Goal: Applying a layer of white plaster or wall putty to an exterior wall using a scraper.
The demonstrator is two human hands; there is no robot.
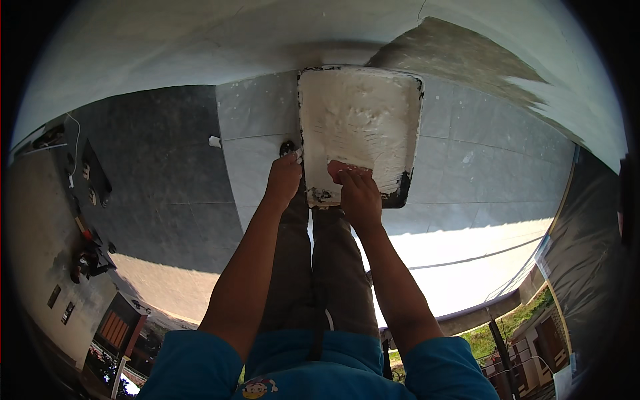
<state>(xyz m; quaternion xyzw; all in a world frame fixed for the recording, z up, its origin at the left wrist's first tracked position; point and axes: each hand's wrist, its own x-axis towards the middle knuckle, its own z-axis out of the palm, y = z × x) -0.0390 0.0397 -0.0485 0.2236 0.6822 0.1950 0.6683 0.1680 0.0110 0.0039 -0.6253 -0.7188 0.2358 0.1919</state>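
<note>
A dark rectangular tray (405,195) is coated with wet, cream-white putty (363,107), ridged and lumpy toward its far end. The tray hides part of my legs below it. My left hand (285,179) is closed at the tray's left edge, gripping its rim, with white smears on the fingertips. My right hand (361,197) reaches over the near part of the tray. Its fingers are closed on a flat reddish-brown scraper (340,169), which touches the putty. Much of the scraper is hidden behind the fingers.
A pale wall (267,40) with a darker grey-brown patch (460,57) rises beyond the tray. Grey floor tiles (260,107) lie around, darker to the left. A small white object (214,141) sits left on the floor. Dark sheeting (587,233) hangs at the right.
</note>
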